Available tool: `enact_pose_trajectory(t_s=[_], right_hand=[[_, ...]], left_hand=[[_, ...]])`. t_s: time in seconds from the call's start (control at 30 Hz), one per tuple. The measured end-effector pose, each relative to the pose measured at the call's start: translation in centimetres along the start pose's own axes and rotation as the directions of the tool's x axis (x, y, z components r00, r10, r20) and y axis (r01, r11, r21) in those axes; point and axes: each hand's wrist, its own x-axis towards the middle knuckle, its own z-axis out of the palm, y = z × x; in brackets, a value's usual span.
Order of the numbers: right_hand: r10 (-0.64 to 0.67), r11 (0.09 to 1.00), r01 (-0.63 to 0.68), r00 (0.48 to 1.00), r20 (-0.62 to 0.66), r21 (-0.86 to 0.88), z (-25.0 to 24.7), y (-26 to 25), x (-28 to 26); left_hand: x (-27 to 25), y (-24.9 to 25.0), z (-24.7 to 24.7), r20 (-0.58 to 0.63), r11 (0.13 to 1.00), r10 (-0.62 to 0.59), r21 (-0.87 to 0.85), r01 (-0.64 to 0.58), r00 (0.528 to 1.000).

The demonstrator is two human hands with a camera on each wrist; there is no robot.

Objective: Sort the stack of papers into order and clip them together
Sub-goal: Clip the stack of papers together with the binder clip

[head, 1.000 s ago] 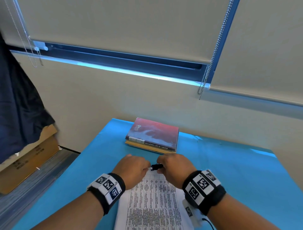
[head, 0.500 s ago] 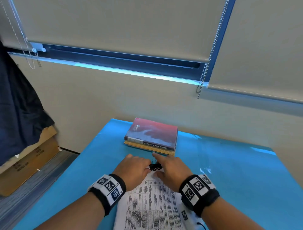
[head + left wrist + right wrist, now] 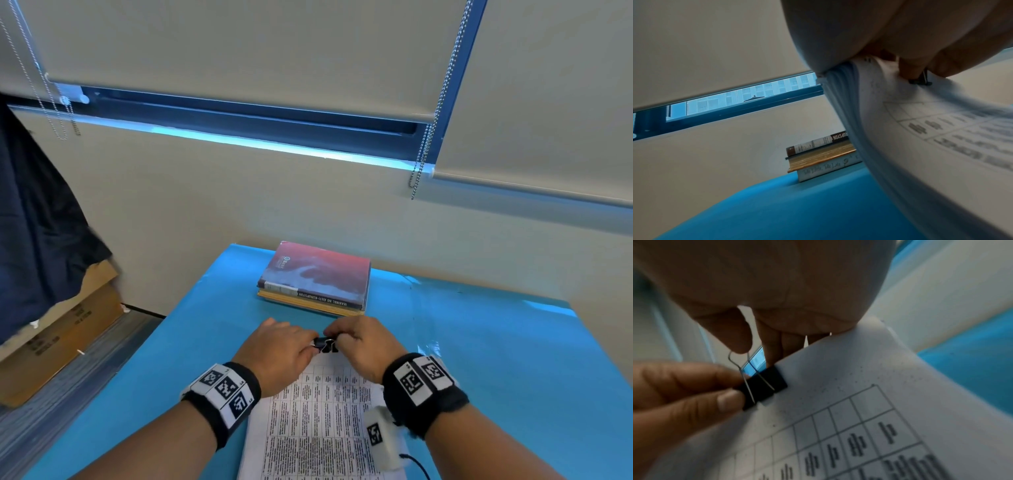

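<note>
Since half a second earlier the right hand point(image 3: 363, 342) had curled its stretched fingers back over the binder clip point(image 3: 764, 386), seated on the far edge of the papers point(image 3: 318, 421). To finish well, fold the wire handle flat while steadying the clip body (sheets squared). Left hand point(image 3: 281, 353) fingertips point(image 3: 727, 400) pinched the clip narrowly; right thumb pressed the wire loop.

Matt paper point(image 3: 318, 421), wire-handled clip point(image 3: 764, 389)
</note>
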Motion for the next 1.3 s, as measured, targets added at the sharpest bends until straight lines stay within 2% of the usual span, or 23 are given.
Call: enact_pose_trajectory(t_s=[0.07, 0.17, 0.27, 0.53, 0.6, 0.67, 0.73, 0.83, 0.9, 0.97, 1.03, 1.17, 1.3], right_hand=[[0.004, 0.998, -0.002, 1.0, -0.029, 0.056, -0.3, 0.0, 0.1], [0.022, 0.997, -0.023, 1.0, 0.019, 0.075, -0.1, 0.4, 0.2], [0.017, 1.0, -0.017, 0.997, 0.072, 0.0, 0.2, 0.8, 0.2], [0.024, 0.984, -0.019, 0.999, 0.027, -0.175, 1.6, 0.9, -0.3], [0.056, 0.978, -0.044, 0.997, 0.054, -0.205, 1.4, 1.3, -0.5], [0.144, 0.958, -0.115, 0.985, 0.093, -0.264, 0.6, 2.3, -0.7], [0.229, 0.936, -0.189, 0.968, 0.105, -0.298, -0.2, 4.0, -1.1], [0.314, 0.916, -0.267, 0.942, 0.12, -0.298, -0.6, 6.3, -1.8], [0.343, 0.903, -0.293, 0.932, 0.118, -0.313, -0.6, 7.1, -1.9], [0.359, 0.896, -0.31, 0.927, 0.109, -0.319, -0.4, 7.4, -1.6], [0.362, 0.898, -0.321, 0.928, 0.09, -0.302, -0.1, 7.6, -0.8], [0.415, 0.885, -0.4, 0.91, 0.014, -0.241, 0.2, 8.1, 1.4], [0.454, 0.859, -0.463, 0.886, -0.092, -0.218, 0.3, 8.6, 3.6]], left_hand=[[0.0, -0.1, 0.3, -0.008, 1.0, 0.006, -0.007, -0.006, 1.0], [0.0, -0.1, 0.3, -0.003, 1.0, -0.011, 0.001, 0.011, 1.0], [-0.1, 0.0, 0.2, 0.001, 1.0, -0.017, -0.016, 0.017, 1.0], [-0.1, 1.0, 0.0, 0.004, 0.998, -0.03, -0.06, 0.03, 1.0], [-0.2, 0.8, -0.1, 0.013, 0.992, -0.047, -0.114, 0.048, 0.999], [-0.4, 0.1, -0.3, 0.057, 0.979, -0.093, -0.178, 0.102, 0.994], [-0.8, -1.2, -0.6, 0.14, 0.964, -0.149, -0.2, 0.176, 0.979], [-1.0, -3.6, -0.6, 0.239, 0.923, -0.272, -0.208, 0.323, 0.932], [-0.9, -4.8, 0.1, 0.262, 0.846, -0.34, -0.334, 0.416, 0.903], [-0.6, -5.5, 1.3, 0.314, 0.725, -0.37, -0.491, 0.482, 0.875], [-0.1, -5.7, 2.3, 0.359, 0.652, -0.389, -0.544, 0.529, 0.848], [1.6, -6.1, 3.8, 0.372, 0.623, -0.451, -0.52, 0.584, 0.811], [4.0, -6.8, 3.4, 0.288, 0.635, -0.516, -0.503, 0.586, 0.807]])
